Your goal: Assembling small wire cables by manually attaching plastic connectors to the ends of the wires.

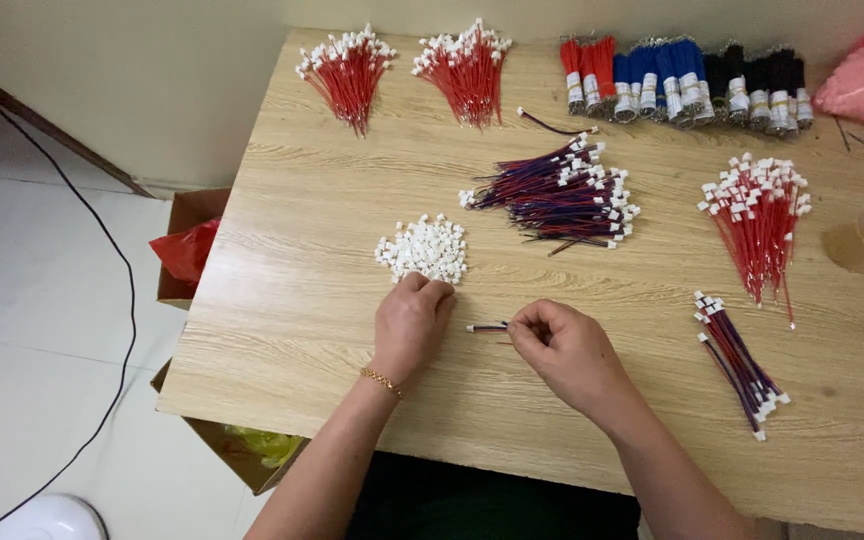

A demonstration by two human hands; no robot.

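Note:
My left hand (410,325) rests on the wooden table (312,250), its fingertips reaching into a small heap of white plastic connectors (422,248). A thin bracelet circles that wrist. My right hand (567,350) pinches a short red-and-blue wire (487,327) with a white connector at its left end. The wire points left toward my left hand.
A pile of red-and-blue wires (562,192) lies beyond my hands. Red wire bunches (347,68) (467,65) (760,215) sit at the back and right. Taped wire bundles (682,85) line the far edge. A small finished bunch (737,362) lies right. Cardboard boxes (187,250) stand left.

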